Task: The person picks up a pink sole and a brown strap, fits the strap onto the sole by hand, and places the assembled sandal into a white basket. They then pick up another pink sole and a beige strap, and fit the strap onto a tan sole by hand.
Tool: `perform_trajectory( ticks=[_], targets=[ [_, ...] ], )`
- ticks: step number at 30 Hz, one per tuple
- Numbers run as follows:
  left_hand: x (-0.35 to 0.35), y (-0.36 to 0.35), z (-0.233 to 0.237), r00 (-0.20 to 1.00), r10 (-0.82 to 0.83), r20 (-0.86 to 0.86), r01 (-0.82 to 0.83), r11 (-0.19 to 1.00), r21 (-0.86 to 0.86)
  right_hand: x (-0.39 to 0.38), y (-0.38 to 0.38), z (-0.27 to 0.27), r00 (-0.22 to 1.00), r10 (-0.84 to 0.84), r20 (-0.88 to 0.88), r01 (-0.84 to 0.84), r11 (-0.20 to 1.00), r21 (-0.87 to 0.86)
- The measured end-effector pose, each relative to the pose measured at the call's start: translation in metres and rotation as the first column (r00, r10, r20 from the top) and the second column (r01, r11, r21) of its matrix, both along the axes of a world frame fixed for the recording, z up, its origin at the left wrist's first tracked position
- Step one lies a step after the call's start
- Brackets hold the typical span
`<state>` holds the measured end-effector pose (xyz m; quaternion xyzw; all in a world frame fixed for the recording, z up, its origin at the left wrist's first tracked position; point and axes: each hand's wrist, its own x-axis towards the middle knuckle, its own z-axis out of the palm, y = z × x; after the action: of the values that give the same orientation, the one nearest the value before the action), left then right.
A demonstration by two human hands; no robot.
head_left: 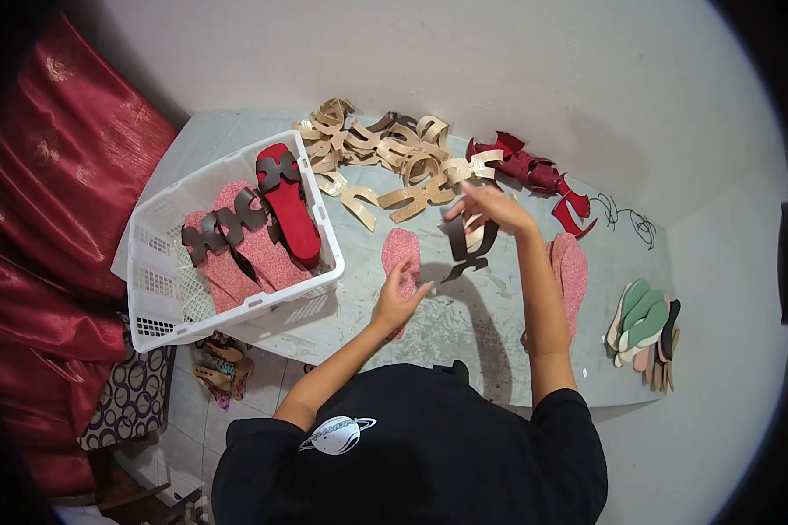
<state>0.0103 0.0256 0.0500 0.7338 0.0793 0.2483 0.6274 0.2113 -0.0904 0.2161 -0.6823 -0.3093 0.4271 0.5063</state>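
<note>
My left hand grips a pink speckled sandal sole by its middle, low over the table, with the thumb out to the right. In my right hand hangs a dark brown H-shaped sandal strap, held from above by the fingers. Just beyond that hand lies a pile of beige and gold straps, with a few brown ones among them. More pink soles are stacked to the right, partly hidden behind my right forearm.
At left, a white plastic basket holds pink and red soles with brown straps. Dark red straps and thin black cord lie along the wall. Green and beige sole pieces sit at the table's right end. Sandals rest on the floor below.
</note>
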Motion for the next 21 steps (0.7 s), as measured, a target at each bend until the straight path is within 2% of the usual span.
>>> perform_trajectory(
  ticks=[2, 3, 5, 7, 9, 10, 11, 13, 14, 15, 16, 17, 19, 21],
  targets=[
    [0.007, -0.003, 0.016, 0.979, -0.185, 0.091, 0.202, 0.952, -0.230, -0.012, 0.007, -0.003, 0.997, 0.076, -0.030, -0.078, 0.993, -0.086],
    [0.008, -0.005, 0.022, 0.978, -0.186, 0.090, 0.202, 0.952, -0.228, -0.022, 0.011, -0.004, 0.990, 0.132, -0.047, -0.135, 0.988, -0.076],
    [0.009, -0.009, 0.032, 0.956, -0.280, 0.092, 0.284, 0.792, -0.540, -0.029, 0.019, -0.013, 0.961, 0.275, 0.026, -0.272, 0.957, -0.099],
    [0.011, -0.011, 0.024, 0.970, -0.225, 0.096, 0.240, 0.803, -0.546, -0.038, 0.027, -0.015, 0.958, 0.283, 0.038, -0.280, 0.957, -0.079],
    [0.010, -0.006, 0.011, 0.982, -0.189, 0.020, 0.159, 0.759, -0.632, -0.051, 0.028, -0.014, 0.941, -0.011, 0.338, -0.007, 0.999, 0.053],
    [0.008, -0.004, 0.011, 0.989, -0.150, -0.007, 0.113, 0.775, -0.622, -0.049, 0.033, -0.037, 0.862, -0.225, 0.454, 0.102, 0.955, 0.279],
    [0.007, -0.002, 0.011, 0.989, -0.149, -0.006, 0.113, 0.777, -0.619, -0.047, 0.029, -0.057, 0.749, -0.410, 0.520, 0.193, 0.886, 0.421],
    [0.005, 0.004, 0.013, 0.999, -0.042, -0.030, 0.005, 0.664, -0.748, -0.060, 0.022, -0.077, 0.663, -0.628, 0.408, 0.360, 0.745, 0.561],
    [0.006, 0.007, 0.015, 0.999, -0.024, -0.044, -0.020, 0.617, -0.786, -0.067, 0.016, -0.087, 0.664, -0.628, 0.407, 0.360, 0.745, 0.562],
    [0.008, 0.010, 0.016, 0.999, -0.024, -0.047, -0.022, 0.619, -0.785, -0.076, 0.010, -0.095, 0.628, -0.697, 0.346, 0.457, 0.690, 0.561],
    [0.010, 0.014, 0.017, 1.000, -0.011, -0.024, -0.015, 0.536, -0.844, -0.082, 0.004, -0.106, 0.582, -0.761, 0.286, 0.551, 0.628, 0.550],
    [0.011, 0.017, 0.017, 1.000, 0.004, -0.004, -0.006, 0.448, -0.894, -0.085, -0.002, -0.116, 0.582, -0.763, 0.282, 0.555, 0.626, 0.548],
    [0.017, 0.023, 0.001, 1.000, 0.019, 0.024, 0.012, 0.466, -0.885, -0.090, -0.013, -0.133, 0.571, -0.769, 0.285, 0.583, 0.625, 0.518],
    [0.025, 0.027, -0.016, 0.970, 0.103, -0.221, -0.242, 0.494, -0.835, -0.095, -0.021, -0.148, 0.563, -0.761, 0.322, 0.603, 0.644, 0.470]
  ],
)
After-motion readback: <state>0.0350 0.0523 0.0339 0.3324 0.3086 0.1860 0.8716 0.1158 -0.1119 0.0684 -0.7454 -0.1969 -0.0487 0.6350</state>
